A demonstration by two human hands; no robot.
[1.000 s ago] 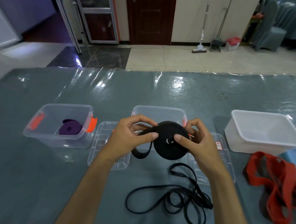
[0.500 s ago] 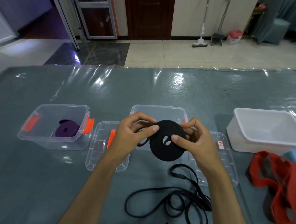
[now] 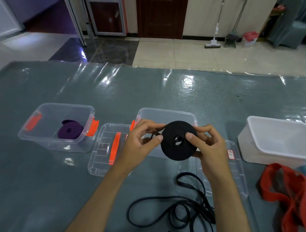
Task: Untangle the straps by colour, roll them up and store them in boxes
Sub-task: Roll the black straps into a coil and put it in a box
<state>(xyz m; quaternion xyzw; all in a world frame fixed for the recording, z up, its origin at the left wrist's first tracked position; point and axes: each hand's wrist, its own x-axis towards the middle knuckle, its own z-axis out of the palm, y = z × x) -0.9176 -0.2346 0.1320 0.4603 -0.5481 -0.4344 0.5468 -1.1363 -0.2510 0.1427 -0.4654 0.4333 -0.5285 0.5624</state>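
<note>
Change: the black roll [image 3: 179, 140] sits slightly higher than a second ago, its flat face turned more toward the camera.
Left hand [image 3: 141, 143]: pinches the strap feeding the roll's left edge.
Right hand [image 3: 208, 146]: grips the roll, thumb on its face.
Roll: on edge above the middle clear box [image 3: 167, 115].
Loose strap [image 3: 182, 207]: tangled on the table [image 3: 27, 187] below.
Purple roll [image 3: 70, 131]: in the left box [image 3: 38, 139].
Red strap [image 3: 294, 197]: heaped at right.

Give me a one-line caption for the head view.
Both hands, left and right, wind a black strap roll above a clear box.
</note>
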